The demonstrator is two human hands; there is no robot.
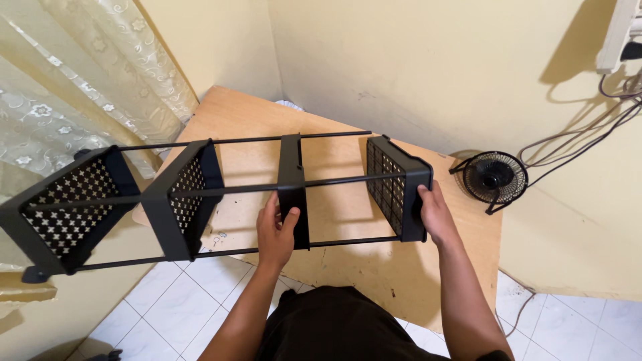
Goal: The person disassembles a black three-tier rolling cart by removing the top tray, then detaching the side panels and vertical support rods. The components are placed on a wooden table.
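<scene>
Overhead, the pale yellow plaster walls (414, 60) meet in a corner, with a cream lace curtain (73, 87) hanging along the left side. Below them stands a light brown wooden table (348, 254) set on a white tiled floor (180, 307).

Held sideways over the table is a long black metal shelf rack (221, 194): four perforated trays joined by thin black rods, running from far left, beyond the table edge, to the right near the table's middle. Its two leftmost trays hang over the floor beside the curtain; the other two lie above the tabletop.

The left hand (275, 230) grips the third tray from the left, thumb on its near face and fingers curled behind it. The right hand (435, 214) clasps the near corner of the rightmost tray, fingers wrapped round its edge.

A small round black desk fan (495, 178) sits at the table's far right corner, well apart from the rack. Dark cables (588, 134) trail down the wall behind it from a white power strip (618, 33).
</scene>
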